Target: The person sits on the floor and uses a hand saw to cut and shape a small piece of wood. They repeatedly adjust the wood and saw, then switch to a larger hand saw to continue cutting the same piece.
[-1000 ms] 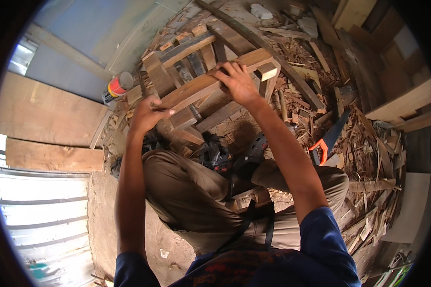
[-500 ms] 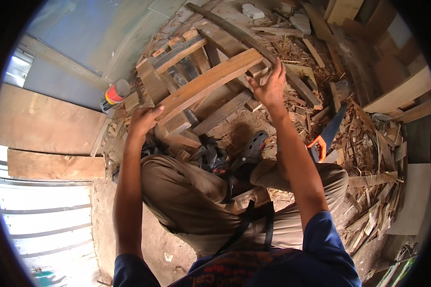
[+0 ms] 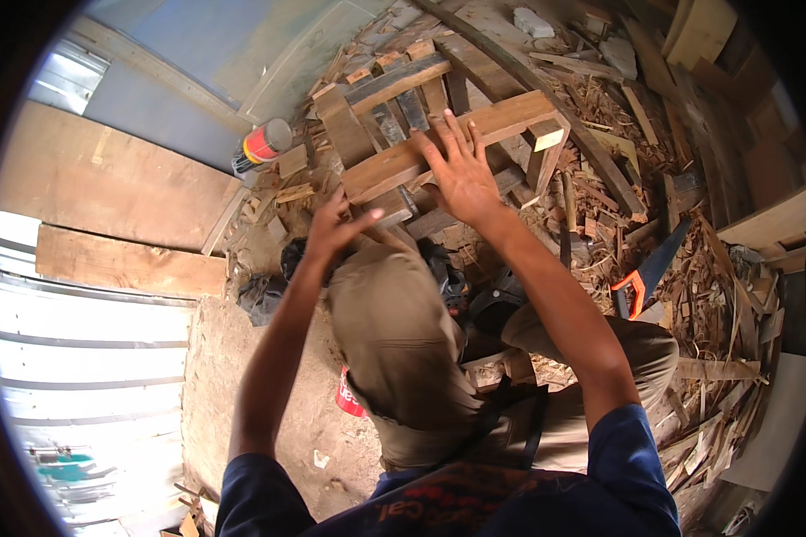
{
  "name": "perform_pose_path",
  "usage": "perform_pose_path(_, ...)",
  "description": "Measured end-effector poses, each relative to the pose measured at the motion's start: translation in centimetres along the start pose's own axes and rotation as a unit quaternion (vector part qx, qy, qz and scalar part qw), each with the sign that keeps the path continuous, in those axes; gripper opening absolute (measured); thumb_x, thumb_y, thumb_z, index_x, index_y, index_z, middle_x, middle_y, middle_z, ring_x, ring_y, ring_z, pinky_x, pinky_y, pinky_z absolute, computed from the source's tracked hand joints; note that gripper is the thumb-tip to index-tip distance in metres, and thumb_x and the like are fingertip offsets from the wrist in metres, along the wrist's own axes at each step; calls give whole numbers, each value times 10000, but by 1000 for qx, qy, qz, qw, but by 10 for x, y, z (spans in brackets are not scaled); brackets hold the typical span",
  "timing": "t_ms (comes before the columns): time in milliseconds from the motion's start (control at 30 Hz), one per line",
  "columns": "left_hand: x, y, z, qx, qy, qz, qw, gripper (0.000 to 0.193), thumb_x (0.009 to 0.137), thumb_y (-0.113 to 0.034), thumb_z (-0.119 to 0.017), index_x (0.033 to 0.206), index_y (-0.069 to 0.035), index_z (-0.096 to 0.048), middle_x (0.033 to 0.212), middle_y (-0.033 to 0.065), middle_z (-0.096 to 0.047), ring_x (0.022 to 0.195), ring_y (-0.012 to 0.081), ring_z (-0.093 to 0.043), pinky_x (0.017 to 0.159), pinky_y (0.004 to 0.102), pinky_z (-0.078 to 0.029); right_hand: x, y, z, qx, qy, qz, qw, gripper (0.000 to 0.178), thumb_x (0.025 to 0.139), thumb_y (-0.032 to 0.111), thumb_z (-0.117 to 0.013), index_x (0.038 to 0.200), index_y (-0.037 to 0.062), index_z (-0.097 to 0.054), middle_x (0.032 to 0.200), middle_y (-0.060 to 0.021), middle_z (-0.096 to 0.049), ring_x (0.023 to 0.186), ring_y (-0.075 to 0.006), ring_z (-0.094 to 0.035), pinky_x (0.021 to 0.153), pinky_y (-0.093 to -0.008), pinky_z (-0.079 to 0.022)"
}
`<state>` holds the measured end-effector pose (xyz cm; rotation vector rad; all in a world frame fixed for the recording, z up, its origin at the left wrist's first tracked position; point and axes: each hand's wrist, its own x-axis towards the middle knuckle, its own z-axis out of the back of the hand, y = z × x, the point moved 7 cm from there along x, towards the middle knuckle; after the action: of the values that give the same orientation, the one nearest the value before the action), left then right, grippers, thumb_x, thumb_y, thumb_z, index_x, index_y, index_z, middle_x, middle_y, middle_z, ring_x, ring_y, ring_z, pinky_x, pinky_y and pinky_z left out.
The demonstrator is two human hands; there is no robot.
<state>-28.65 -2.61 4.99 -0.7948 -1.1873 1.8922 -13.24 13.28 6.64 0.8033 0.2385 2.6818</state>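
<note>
A brown wooden plank (image 3: 385,170) lies across a rough stack of wooden pieces (image 3: 345,125) in front of me. My right hand (image 3: 464,183) rests on the plank's middle, fingers spread along its top and near side. At the plank's left end is my left hand (image 3: 333,231), its fingertips close to the lower corner and its thumb stretched apart; contact there is hard to make out. Beneath the plank's right end stands a short upright board (image 3: 543,166) with a pale cut patch near its top.
A handsaw (image 3: 658,268) with an orange and black handle lies right on wood scraps. Nearer is a wooden-handled tool (image 3: 570,206). A red-and-black can (image 3: 267,143) stands left by the wall. A long beam (image 3: 546,107) slants behind the stack. A red container (image 3: 350,392) shows beside my leg.
The plank has come down onto the stack. My right hand has moved from its right end to its middle, and my left hand has loosened from the left end. The view has shifted left.
</note>
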Motion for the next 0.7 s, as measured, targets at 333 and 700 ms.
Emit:
perform_pose_path(333, -13, -2, -51, 209, -329, -12, 921, 1229, 530, -437, -961, 1403, 112, -291, 1294, 295, -512, 1262, 480, -450, 1078, 498, -380, 25, -13, -35, -152, 77, -9, 985, 498, 919, 147, -596, 1405, 184, -497, 1413, -49, -474, 1334, -291, -446, 1101, -597, -319)
perform_pose_path(700, -11, 10, -50, 246, -349, -44, 903, 1110, 580, -336, -889, 1432, 75, -307, 1281, 262, -528, 1228, 442, -487, 1070, 503, -386, 30, -16, -31, -140, 28, 33, 989, 448, 895, 154, -601, 1336, 199, -537, 1311, -42, -527, 1250, -263, -490, 1088, -493, -356)
